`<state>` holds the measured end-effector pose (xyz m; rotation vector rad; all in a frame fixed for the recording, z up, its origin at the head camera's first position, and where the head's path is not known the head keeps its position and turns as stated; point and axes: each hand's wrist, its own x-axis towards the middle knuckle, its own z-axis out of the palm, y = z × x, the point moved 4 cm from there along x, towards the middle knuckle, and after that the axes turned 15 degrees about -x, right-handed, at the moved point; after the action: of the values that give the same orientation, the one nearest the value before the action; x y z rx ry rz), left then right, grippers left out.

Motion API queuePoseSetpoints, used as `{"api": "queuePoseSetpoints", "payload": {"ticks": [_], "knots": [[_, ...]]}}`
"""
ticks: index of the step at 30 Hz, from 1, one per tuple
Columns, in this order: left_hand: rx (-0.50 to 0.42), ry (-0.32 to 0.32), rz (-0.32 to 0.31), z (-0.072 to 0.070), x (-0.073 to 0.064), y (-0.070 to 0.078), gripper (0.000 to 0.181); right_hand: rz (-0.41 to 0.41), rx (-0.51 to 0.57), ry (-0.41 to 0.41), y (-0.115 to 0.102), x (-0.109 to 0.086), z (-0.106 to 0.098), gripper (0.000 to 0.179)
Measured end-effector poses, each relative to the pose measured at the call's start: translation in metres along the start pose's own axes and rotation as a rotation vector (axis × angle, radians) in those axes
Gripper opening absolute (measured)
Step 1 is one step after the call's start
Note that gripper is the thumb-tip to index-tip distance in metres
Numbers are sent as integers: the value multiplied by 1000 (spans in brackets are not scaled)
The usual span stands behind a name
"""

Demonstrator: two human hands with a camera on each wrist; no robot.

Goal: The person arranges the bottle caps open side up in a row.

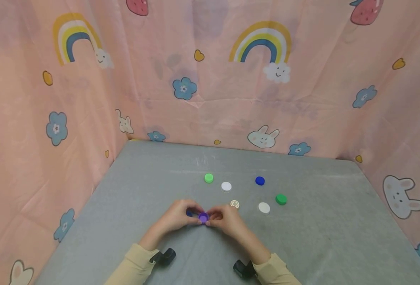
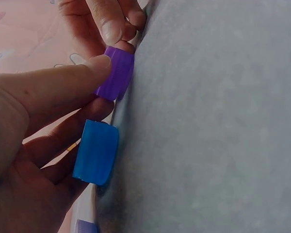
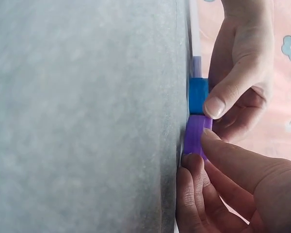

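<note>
In the head view, a small purple bottle cap (image 1: pixel 203 217) stands between both hands, its hollow side facing up. My left hand (image 1: pixel 177 215) pinches it from the left with thumb and fingers. From the other side my right hand (image 1: pixel 228 220) holds the same cap between its thumb and fingers, as the right wrist view shows. A blue bottle cap (image 2: pixel 96 152) sits on the table beside the purple one, within the curve of the left hand. Most of this blue cap is hidden by the hand in the head view.
Several loose caps lie beyond the hands on the grey table (image 1: pixel 153 170): a light green cap (image 1: pixel 209 178), two white discs (image 1: pixel 226 186), a dark blue cap (image 1: pixel 260 181) and a green cap (image 1: pixel 281 199). A beige patterned disc (image 1: pixel 234 204) lies just past the right hand. Pink curtains (image 1: pixel 210 118) surround the table.
</note>
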<state>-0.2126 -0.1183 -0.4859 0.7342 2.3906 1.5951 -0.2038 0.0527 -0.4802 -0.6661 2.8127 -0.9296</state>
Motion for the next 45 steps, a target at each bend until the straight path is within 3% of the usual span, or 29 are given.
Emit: {"api": "queuePoseSetpoints", "payload": {"ticks": [21,28,38,45], "knots": [[8,-46,-26,-1,1,0,30,5,42,-19,4,1,-1,25],[-55,-52,-25,-6,6,0,32,21,97,5,6,4,-5,27],[-201,21,-65,-21,28,-5,29,149,122,68,21,26,-18,24],[-216,109,-92,-30,46,-11,28,199,94,211,40,49,-30,22]]}}
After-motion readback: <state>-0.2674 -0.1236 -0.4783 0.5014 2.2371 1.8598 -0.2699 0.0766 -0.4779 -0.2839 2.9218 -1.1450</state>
